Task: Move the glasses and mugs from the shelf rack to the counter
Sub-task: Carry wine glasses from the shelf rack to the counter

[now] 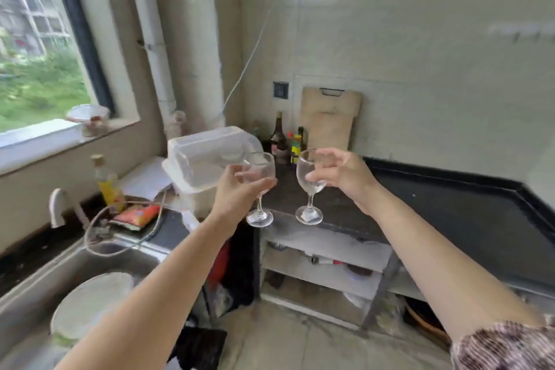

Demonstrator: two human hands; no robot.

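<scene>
1. Our left fingers point(266, 184) are curled round the bowl of a clear stemmed wine glass point(259, 164). The left hand point(237, 192) carries it slightly tipped over the left front corner of the black stone counter point(450, 213).
2. Our right fingers point(329, 155) close over the rim and side of a second clear stemmed wine glass point(304, 173), with the thumb across its bowl. The right hand point(341, 179) holds this glass just beside the first, over the counter's front edge.
3. We cannot tell whether either foot touches the counter; both look to be just above it.
4. We judge the step in hand to be setting both glasses down. We should carry them further in from the counter's front edge, onto its bare middle, so that neither foot overhangs.
5. The bowls are near enough to clink, so we should keep them apart. We lower one and then the other, foot flat, and loosen each grip only once the glass stands by itself.
6. The bowls are thin, so we hold them lightly and lower them straight, without twisting.
7. Both forearms stretch forward toward the counter. The left rises from the counter's near left with the palm turned inward. The right comes from the near right in a brown patterned sleeve point(504, 345), its hand arched over the glass.
</scene>
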